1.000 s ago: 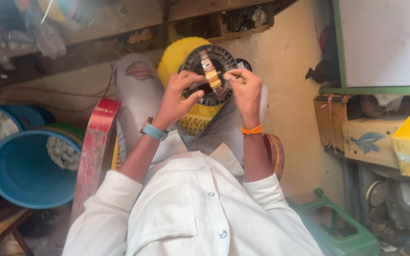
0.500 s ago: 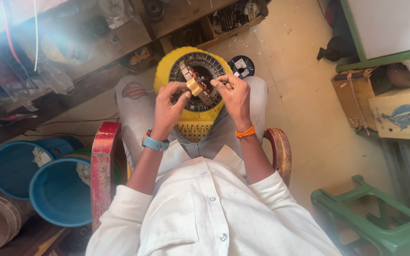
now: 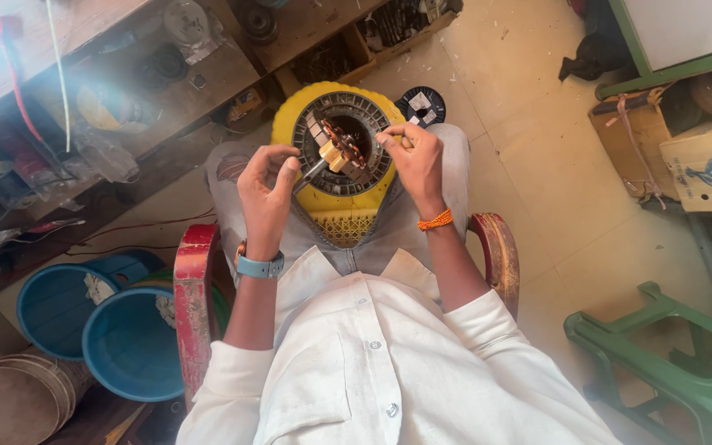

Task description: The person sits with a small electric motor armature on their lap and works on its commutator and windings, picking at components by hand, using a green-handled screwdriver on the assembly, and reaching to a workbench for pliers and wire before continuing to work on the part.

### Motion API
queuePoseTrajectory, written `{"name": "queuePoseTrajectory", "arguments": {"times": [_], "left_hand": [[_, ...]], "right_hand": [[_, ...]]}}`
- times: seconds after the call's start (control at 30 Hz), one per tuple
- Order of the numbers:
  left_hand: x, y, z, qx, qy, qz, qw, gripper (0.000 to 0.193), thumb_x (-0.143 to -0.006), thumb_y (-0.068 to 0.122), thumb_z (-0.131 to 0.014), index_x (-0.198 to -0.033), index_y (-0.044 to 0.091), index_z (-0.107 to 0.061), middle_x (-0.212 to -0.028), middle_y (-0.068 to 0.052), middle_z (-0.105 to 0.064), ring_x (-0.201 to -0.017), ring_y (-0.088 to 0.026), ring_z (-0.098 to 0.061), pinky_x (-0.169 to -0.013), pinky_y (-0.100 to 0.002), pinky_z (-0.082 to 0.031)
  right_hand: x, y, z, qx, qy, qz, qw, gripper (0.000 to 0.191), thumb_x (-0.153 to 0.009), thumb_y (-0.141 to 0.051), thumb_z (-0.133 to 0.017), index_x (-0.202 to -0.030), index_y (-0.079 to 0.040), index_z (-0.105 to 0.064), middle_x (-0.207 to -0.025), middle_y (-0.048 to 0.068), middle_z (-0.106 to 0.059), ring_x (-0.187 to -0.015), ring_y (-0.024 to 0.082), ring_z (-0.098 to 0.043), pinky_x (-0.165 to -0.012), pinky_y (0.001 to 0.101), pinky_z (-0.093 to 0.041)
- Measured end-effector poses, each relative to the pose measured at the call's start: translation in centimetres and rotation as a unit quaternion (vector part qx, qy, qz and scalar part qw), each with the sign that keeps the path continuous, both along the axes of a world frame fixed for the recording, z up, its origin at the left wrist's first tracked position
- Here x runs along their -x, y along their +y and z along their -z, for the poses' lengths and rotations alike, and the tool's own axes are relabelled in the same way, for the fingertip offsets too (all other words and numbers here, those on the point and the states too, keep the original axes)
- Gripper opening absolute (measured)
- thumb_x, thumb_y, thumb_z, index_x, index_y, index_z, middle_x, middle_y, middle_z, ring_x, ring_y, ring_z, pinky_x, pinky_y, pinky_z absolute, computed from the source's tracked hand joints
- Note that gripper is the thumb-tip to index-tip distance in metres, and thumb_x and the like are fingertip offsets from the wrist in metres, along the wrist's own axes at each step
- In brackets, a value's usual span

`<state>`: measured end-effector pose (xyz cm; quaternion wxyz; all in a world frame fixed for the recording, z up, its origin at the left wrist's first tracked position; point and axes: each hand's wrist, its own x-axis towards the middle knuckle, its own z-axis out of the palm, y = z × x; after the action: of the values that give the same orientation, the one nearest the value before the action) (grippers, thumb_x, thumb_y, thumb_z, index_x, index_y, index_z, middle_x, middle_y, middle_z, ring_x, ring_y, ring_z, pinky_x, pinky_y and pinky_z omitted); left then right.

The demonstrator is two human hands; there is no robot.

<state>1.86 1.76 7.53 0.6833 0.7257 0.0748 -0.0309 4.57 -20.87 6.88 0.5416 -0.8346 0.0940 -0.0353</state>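
My left hand (image 3: 267,191) sits just to the left of the round motor stator (image 3: 344,142), which rests tilted in my lap on a yellow plastic stool (image 3: 335,206). My left fingers (image 3: 288,169) are closed around a slim metal tool (image 3: 311,171). Its long axis runs from my grip up and to the right, toward the stator's open centre, where the tip meets the copper coil and pale paper wedge (image 3: 338,153).

My right hand (image 3: 416,161) comes in from the other side, and its fingertips (image 3: 385,138) are pinched together on something thin at the stator's right rim; I cannot tell exactly what, it is too small. Both hands are touching the work, the right one a shade closer to the ring itself, the left one held off by the tool's length.

Room to move: the stator's slotted ring curves around the coil, so the tool tip has only the open bore to swing in. Beyond my fingers, further out, lies a small dark disc (image 3: 421,105) on the floor and the cluttered wooden bench (image 3: 208,78) to the upper left. On either side of my wrists stand the red chair arms (image 3: 194,305). Blue tubs (image 3: 129,346) sit well left, a green stool (image 3: 661,363) well right.
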Motion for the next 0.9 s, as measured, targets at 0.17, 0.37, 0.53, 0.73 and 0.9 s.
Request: {"name": "queuePoseTrajectory", "arguments": {"times": [0.17,0.37,0.53,0.73,0.9], "left_hand": [[-3.3,1.7,-2.1,-0.272,-0.234,0.161,0.919,0.046,-0.082,0.005,-0.082,-0.125,0.01,-0.069,-0.125,-0.005,-0.069,-0.116,-0.026,-0.055,-0.103,-0.036,-0.046],[-7.0,1.2,-2.5,-0.321,-0.329,0.259,0.85,0.05,-0.071,0.009,-0.088,-0.118,0.016,-0.072,-0.128,-0.001,-0.069,-0.122,-0.03,-0.054,-0.103,-0.041,-0.044],[-5.2,-0.1,-1.5,-0.347,-0.33,0.174,0.86,0.036,-0.07,0.015,-0.092,-0.101,0.014,-0.074,-0.114,0.005,-0.069,-0.124,-0.024,-0.058,-0.097,-0.042,-0.043],[-1.1,-1.3,-0.7,-0.156,-0.069,0.122,0.978,0.042,-0.081,0.017,-0.086,-0.113,0.011,-0.06,-0.114,-0.006,-0.063,-0.106,-0.02,-0.064,-0.095,-0.037,-0.054],[-3.9,0.3,-1.1,0.166,-0.076,0.169,0.968,0.07,-0.091,0.017,-0.076,-0.143,0.01,-0.03,-0.146,-0.006,-0.054,-0.13,-0.017,-0.056,-0.109,-0.033,-0.046]], "right_hand": [[-0.7,0.1,-0.5,0.032,-0.037,-0.003,0.999,0.016,-0.091,-0.013,-0.081,-0.094,0.002,-0.074,-0.058,-0.004,-0.037,-0.055,0.003,-0.031,-0.049,0.0271,-0.025],[-2.3,1.0,-1.9,0.094,-0.082,-0.028,0.992,0.017,-0.091,-0.016,-0.082,-0.093,-0.001,-0.074,-0.061,0.004,-0.053,-0.053,0.009,-0.045,-0.049,0.0288,-0.034],[-5.5,1.9,-3.6,0.189,-0.222,-0.145,0.946,0.024,-0.092,-0.025,-0.084,-0.095,-0.005,-0.072,-0.078,0.012,-0.071,-0.066,0.027,-0.069,-0.059,0.0355,-0.052],[-9.5,2.9,-6.2,0.264,-0.283,-0.385,0.838,0.023,-0.098,-0.033,-0.075,-0.094,-0.01,-0.071,-0.079,0.007,-0.072,-0.07,0.027,-0.07,-0.061,0.0383,-0.054],[-9.1,4.2,-6.7,0.325,-0.298,-0.415,0.795,0.029,-0.1,-0.033,-0.074,-0.088,-0.008,-0.065,-0.073,0.006,-0.067,-0.066,0.026,-0.067,-0.058,0.0377,-0.05]]}}
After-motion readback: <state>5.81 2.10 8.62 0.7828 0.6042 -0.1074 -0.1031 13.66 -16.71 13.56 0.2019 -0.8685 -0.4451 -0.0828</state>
